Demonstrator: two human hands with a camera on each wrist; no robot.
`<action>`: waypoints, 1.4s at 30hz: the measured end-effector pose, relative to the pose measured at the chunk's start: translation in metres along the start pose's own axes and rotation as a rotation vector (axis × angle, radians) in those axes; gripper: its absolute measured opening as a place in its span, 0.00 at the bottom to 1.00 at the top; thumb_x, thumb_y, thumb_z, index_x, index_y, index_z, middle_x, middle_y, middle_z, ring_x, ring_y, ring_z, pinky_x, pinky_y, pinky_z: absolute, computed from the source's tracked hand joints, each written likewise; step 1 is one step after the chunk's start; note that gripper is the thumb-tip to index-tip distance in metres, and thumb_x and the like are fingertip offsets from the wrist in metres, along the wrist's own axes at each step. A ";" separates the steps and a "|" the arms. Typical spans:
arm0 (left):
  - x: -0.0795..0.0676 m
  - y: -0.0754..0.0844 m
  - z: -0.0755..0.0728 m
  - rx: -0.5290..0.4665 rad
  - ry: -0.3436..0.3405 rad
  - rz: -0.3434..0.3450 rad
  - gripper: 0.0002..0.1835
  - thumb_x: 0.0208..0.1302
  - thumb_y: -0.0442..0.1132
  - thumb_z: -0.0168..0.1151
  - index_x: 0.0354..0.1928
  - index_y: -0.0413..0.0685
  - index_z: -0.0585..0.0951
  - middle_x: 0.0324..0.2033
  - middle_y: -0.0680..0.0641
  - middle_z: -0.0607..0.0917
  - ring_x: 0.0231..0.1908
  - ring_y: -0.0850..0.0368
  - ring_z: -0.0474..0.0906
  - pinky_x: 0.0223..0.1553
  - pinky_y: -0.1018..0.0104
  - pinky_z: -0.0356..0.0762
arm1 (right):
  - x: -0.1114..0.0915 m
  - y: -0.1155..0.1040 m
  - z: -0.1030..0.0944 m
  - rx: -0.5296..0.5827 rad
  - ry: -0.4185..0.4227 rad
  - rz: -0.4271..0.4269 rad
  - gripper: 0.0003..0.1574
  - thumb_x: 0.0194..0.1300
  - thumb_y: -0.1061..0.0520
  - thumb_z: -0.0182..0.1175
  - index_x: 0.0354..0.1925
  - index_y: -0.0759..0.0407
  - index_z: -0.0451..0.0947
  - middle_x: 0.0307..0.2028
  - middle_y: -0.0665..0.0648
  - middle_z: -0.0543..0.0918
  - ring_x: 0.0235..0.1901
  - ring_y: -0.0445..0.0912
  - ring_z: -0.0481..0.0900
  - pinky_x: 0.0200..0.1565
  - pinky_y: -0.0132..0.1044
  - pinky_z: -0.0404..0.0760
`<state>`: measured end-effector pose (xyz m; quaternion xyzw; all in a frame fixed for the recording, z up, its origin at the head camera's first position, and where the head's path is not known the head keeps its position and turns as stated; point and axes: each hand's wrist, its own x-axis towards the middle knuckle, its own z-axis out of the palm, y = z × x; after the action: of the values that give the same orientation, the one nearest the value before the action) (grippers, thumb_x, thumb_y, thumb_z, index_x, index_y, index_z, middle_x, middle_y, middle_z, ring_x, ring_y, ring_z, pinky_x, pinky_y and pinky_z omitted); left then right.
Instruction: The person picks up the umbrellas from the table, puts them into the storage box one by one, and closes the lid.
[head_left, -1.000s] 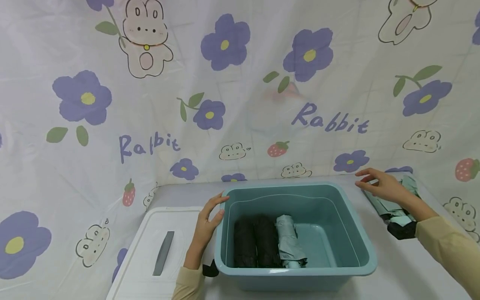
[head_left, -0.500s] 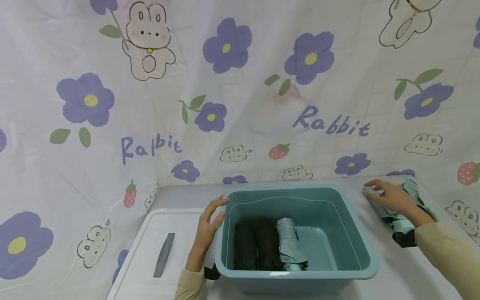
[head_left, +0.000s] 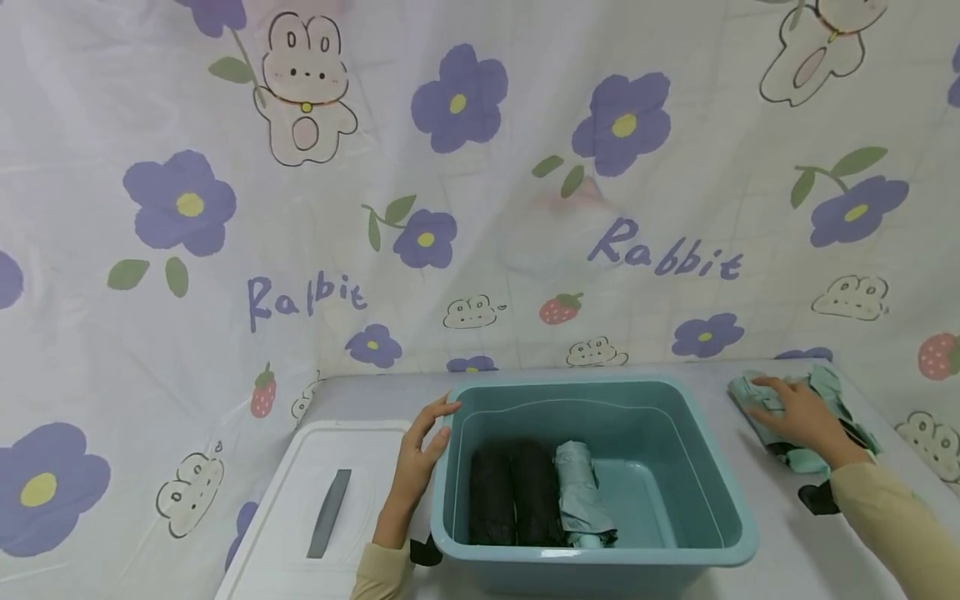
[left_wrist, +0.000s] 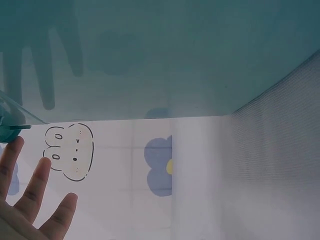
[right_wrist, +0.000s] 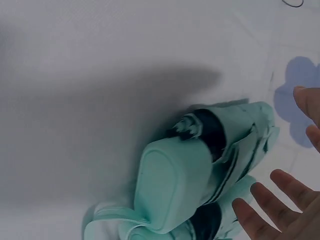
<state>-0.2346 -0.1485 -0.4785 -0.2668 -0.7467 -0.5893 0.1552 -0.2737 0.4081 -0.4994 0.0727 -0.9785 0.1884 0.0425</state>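
My left hand rests its fingertips on the left rim of a blue-green plastic bin; its fingers are spread in the left wrist view. Inside lie two black rolled bundles and a mint-green folded umbrella, side by side. To the right of the bin, my right hand is over mint-green folded umbrellas, overlapping them in the head view. The right wrist view shows two such umbrellas, the upper one with a thick rounded handle, and the right fingers spread beside them.
A white lid with a grey handle lies left of the bin. Behind the table hangs a white curtain printed with rabbits and purple flowers. Something black sits near my left wrist.
My right hand has moved right and down onto the mint-green umbrellas beside the bin. The left hand stays at the bin rim. The head view has tilted slightly upward.
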 end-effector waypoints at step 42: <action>-0.002 0.002 0.002 0.020 0.005 -0.017 0.18 0.65 0.29 0.46 0.57 0.34 0.72 0.63 0.33 0.67 0.64 0.37 0.59 0.57 0.31 0.53 | 0.022 0.006 0.018 -0.046 -0.260 0.203 0.42 0.58 0.57 0.57 0.66 0.61 0.49 0.44 0.92 0.52 0.23 0.63 0.71 0.25 0.55 0.71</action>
<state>-0.2318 -0.1470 -0.4780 -0.2573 -0.7544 -0.5837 0.1548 -0.2974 0.4038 -0.5161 -0.0035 -0.9821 0.1583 -0.1021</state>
